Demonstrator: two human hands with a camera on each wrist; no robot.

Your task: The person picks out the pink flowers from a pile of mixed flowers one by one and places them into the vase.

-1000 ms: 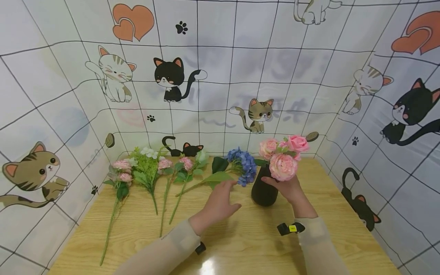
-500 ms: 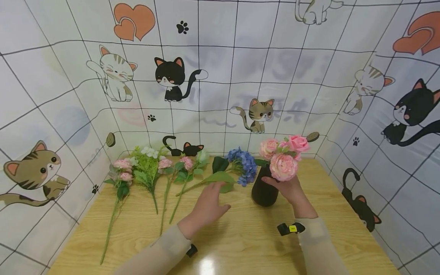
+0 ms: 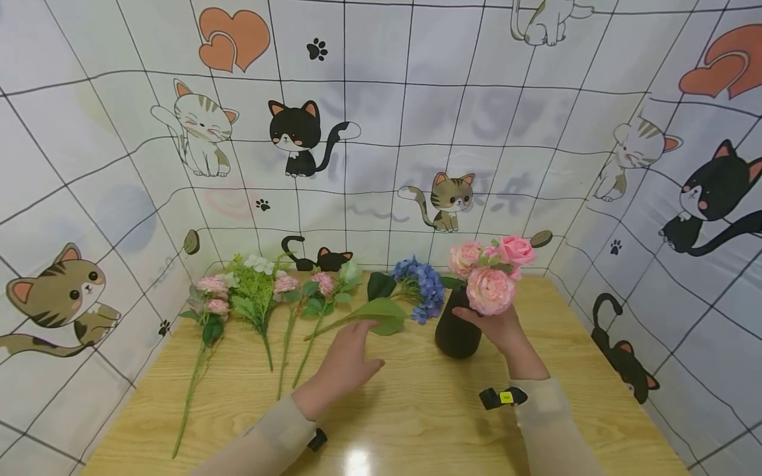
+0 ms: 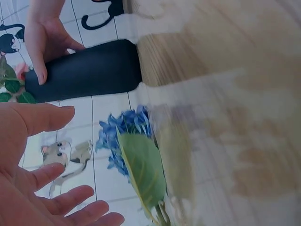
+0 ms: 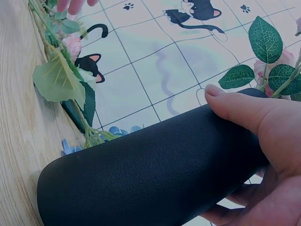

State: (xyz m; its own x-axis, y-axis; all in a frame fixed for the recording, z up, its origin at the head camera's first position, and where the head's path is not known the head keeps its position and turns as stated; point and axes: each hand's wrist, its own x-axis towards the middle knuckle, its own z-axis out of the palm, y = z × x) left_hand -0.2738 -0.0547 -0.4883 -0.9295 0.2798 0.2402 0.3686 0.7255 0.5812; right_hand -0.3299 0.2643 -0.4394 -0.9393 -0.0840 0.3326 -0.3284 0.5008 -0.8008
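On the right side of the table a black vase (image 3: 457, 336) stands upright with pink flowers (image 3: 491, 291) in its mouth. My right hand (image 3: 499, 326) grips the vase near its neck, the thumb along its side in the right wrist view. My left hand (image 3: 340, 362) hovers over the table, fingers spread and holding nothing, as the left wrist view confirms. Just beyond it lies a blue hydrangea (image 3: 421, 291), its broad green leaf (image 3: 383, 316) closest to my fingertips. The flower stems inside the vase are hidden.
Left of the hydrangea lie two pink-flowered stems (image 3: 324, 284), a green sprig with white blossoms (image 3: 257, 297) and a pink flower spray (image 3: 211, 304). The wooden table (image 3: 411, 423) meets a cat-printed cloth backdrop (image 3: 381, 132) at the back and sides.
My left hand has moved left and a little toward me, away from the vase, passing in front of the hydrangea's leaf. The right hand and vase have stayed in place.
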